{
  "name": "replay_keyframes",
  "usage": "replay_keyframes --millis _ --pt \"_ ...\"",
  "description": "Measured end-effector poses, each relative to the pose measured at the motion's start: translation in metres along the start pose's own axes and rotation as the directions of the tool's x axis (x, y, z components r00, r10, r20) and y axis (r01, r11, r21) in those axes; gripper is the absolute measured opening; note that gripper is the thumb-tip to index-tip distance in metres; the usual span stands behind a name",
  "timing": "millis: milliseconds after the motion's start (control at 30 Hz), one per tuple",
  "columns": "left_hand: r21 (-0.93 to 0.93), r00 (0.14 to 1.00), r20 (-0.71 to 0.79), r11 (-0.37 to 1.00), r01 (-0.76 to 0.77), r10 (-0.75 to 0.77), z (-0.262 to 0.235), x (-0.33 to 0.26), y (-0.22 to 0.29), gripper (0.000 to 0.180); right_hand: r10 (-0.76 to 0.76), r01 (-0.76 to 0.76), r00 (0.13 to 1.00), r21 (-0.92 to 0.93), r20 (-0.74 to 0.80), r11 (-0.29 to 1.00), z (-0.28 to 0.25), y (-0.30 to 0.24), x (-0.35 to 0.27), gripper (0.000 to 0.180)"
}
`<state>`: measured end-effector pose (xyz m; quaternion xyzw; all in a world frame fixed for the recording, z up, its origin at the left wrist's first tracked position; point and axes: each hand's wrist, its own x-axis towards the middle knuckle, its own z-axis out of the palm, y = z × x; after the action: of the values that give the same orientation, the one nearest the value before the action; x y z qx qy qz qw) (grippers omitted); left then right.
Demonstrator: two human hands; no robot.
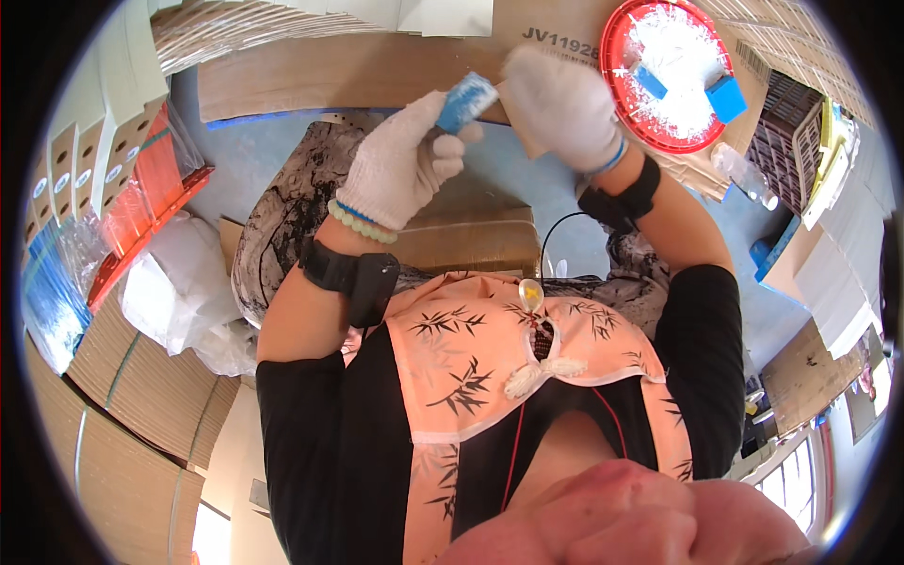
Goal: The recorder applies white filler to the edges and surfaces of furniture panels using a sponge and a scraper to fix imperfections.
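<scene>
My left hand (pixel 400 155), in a white knit glove, is closed around a small blue sponge-like block (pixel 466 102) whose far end is smeared with white. To its right, over the brown cardboard (pixel 424 66), is my right hand (pixel 565 108), gloved the same way. Its fingers are blurred by motion, so their grip is unclear. A tan piece of card (pixel 520 118) shows at its left edge; whether the hand holds it I cannot tell. Beside that hand lies a round red lid-like tray (pixel 617 104) coated inside with white paste. Two more blue blocks (pixel 726 100) rest on it.
Stacked pale cartons (pixel 89 160) and a red plastic strip (pixel 151 235) stand at the left, near white plastic bags (pixel 184 282). A brown box (pixel 471 240) lies below my hands. A clear bottle (pixel 744 176) and dark crate (pixel 786 127) are at the right.
</scene>
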<state>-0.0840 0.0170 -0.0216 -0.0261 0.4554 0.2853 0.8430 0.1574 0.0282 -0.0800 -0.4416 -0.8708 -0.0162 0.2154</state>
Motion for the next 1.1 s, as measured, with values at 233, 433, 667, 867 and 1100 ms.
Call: replay_keyframes --millis 233,433,667,867,1100 --pt "-0.027 0.997 0.072 0.999 -0.03 0.032 0.001 -0.002 0.002 0.03 0.545 -0.62 0.783 0.435 0.299 0.653 -0.015 0.017 0.002 0.022" --pt "0.058 0.985 0.17 0.998 0.004 -0.014 0.008 0.0 0.005 0.035 0.477 -0.579 0.806 0.628 0.35 0.519 -0.05 -0.027 0.025 0.019" --pt "0.124 0.981 0.191 0.992 0.009 -0.032 0.007 -0.001 0.004 0.036 0.448 -0.491 0.853 0.702 0.267 0.516 -0.06 -0.036 0.031 0.012" --pt "0.15 0.984 0.162 0.988 0.045 -0.069 0.01 -0.006 0.003 0.038 0.397 -0.344 0.915 0.668 0.079 0.66 -0.048 -0.039 0.024 0.011" --pt "0.031 0.925 0.347 0.988 0.151 -0.153 -0.002 0.001 0.004 0.042 0.435 -0.542 0.835 0.642 0.337 0.543 -0.047 -0.017 0.021 0.015"
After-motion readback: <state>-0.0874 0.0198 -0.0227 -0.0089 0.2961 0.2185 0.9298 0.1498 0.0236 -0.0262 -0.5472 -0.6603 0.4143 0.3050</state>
